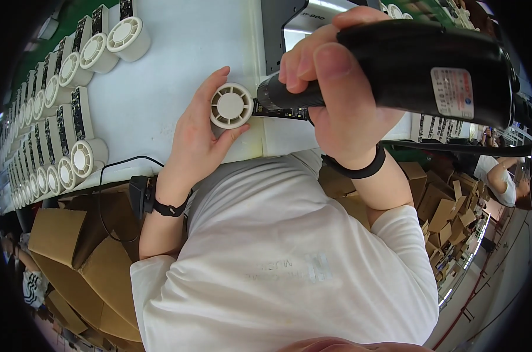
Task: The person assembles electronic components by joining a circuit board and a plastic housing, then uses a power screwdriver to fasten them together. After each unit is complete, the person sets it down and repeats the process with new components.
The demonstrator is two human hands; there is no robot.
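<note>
My left hand [195, 126] has its fingers curled round a white round housing [231, 106] with a slotted, vented end. A dark circuit board [280, 112] extends from the housing toward the right, partly covered by my other hand. My right hand [351, 97] is wrapped round a black electric screwdriver [418, 70], whose body lies nearly level and points left. The ribbed nose of the screwdriver sits over the board beside the housing. Its bit tip and any screw under it are hidden.
Rows of similar white housings with boards [96, 54] line the table's left side. A dark machine with a glossy panel [313, 23] stands behind my right hand. More board parts [439, 127] lie at right. Cardboard boxes [81, 252] and a cable [103, 199] are below the table edge.
</note>
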